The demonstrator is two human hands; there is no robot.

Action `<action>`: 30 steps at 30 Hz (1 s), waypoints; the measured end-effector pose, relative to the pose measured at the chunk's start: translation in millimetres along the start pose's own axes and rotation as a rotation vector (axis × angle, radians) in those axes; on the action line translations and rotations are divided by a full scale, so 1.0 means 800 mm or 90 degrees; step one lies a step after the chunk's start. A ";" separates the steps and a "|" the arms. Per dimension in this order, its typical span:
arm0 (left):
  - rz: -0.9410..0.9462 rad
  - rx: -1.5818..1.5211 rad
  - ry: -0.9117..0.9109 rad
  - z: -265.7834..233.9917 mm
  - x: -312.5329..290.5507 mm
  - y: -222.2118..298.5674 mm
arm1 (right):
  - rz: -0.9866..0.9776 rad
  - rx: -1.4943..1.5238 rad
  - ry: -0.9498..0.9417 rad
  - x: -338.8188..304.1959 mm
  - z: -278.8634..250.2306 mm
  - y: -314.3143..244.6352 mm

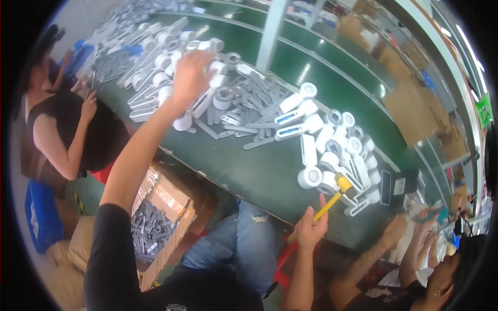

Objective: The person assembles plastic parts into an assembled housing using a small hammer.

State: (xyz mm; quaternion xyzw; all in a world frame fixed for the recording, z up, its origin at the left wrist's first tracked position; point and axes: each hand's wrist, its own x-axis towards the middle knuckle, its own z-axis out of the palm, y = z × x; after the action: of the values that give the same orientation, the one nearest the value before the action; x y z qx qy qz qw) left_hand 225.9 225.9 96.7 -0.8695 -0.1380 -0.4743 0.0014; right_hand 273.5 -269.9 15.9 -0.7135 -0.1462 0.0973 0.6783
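My left hand (192, 76) reaches far out over a pile of white round-headed plastic housings (162, 62). Its fingers are smeared by motion, so I cannot make out whether they grip one. In my right hand (313, 226), near the table's front edge, is a yellow-handled mallet (328, 206). The mallet's yellow-and-dark head points away from me, over the near edge of a second group of white housings (340, 147). Between the two groups lies a heap of flat grey strips (254, 101).
A cardboard box (176, 199) full of dark grey strips stands below the table's front edge, left of my legs. Other people work on both sides, one at the left (57, 135) and others at the right. A metal post (272, 36) rises behind the green table (244, 166).
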 end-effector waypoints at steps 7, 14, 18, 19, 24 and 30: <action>0.469 -0.381 -0.300 0.104 -0.034 0.291 | 0.026 0.160 0.058 0.005 -0.007 -0.002; 0.254 -0.498 -0.282 0.049 -0.081 0.308 | 0.057 0.193 0.066 0.006 -0.012 -0.016; -0.347 -0.819 -0.493 -0.018 -0.160 0.317 | 0.115 0.034 -0.124 0.020 -0.021 -0.032; -0.352 -0.815 -0.495 -0.022 -0.168 0.320 | 0.151 0.008 -0.144 0.019 -0.014 -0.051; -0.629 -1.075 -0.410 -0.031 -0.188 0.319 | 0.195 -0.045 -0.179 0.022 0.000 -0.055; -0.193 -0.378 -0.273 -0.109 -0.171 0.272 | 0.182 -0.292 -0.218 0.032 -0.023 -0.052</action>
State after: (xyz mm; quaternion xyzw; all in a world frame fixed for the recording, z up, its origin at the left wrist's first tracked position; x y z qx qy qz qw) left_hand 136.4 -28.0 59.4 -0.8812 -0.1191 -0.2959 -0.3490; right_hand 300.6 -276.8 60.0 -0.8344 -0.1746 0.2747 0.4447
